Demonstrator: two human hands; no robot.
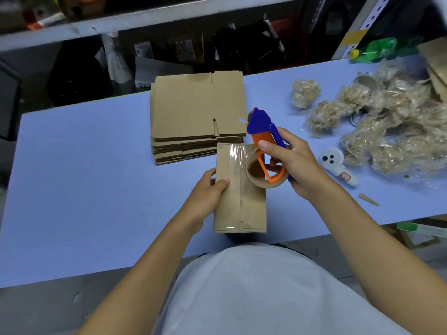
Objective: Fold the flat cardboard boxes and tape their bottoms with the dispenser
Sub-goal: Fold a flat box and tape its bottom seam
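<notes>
A folded cardboard box (251,209) stands near the table's front edge with its flaps facing up. A strip of clear tape (235,155) runs along the seam. My left hand (208,192) grips the box's left side, thumb pressed on the top face. My right hand (292,165) holds the blue and orange tape dispenser (262,131) over the box's far right corner, its brown tape roll (260,170) just above the cardboard. A stack of flat cardboard boxes (196,112) lies right behind the box.
The blue table (84,177) carries crumpled balls of used tape (387,126) at the right and a small white device (336,165) beside my right hand. A cardboard scrap (368,199) lies near the front right edge. A green bottle (377,49) lies at the far right. Shelves stand behind.
</notes>
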